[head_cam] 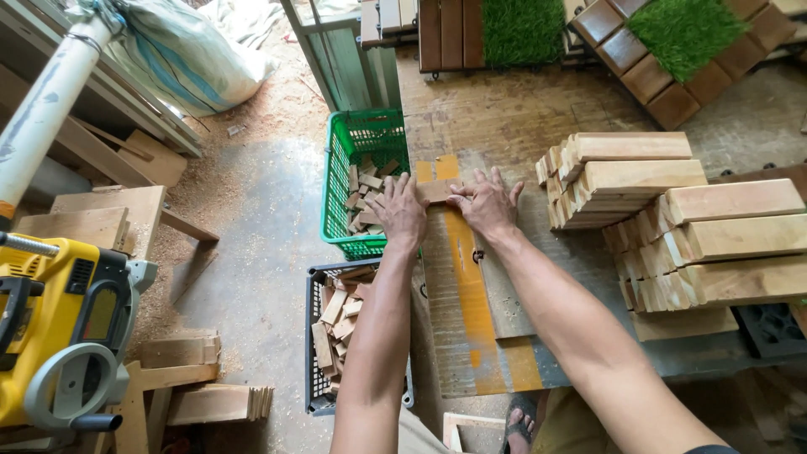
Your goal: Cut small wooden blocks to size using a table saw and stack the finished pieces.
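My left hand (pixel 398 210) and my right hand (pixel 485 202) both lie flat on a small flat wooden piece (pixel 438 191) on the workbench (pixel 504 109). The piece rests at the bench's left edge, on an orange painted stripe (pixel 465 269). My left hand covers its left end, my right hand its right end. Fingers of both hands are spread and press down on it.
Stacks of cut wooden blocks (pixel 672 219) fill the bench's right side. A green crate (pixel 363 181) and a black crate (pixel 340 336) of wood offcuts sit on the floor left of the bench. A yellow planer machine (pixel 59 328) stands far left. Wooden tiles with artificial grass (pixel 685 29) lie at the back.
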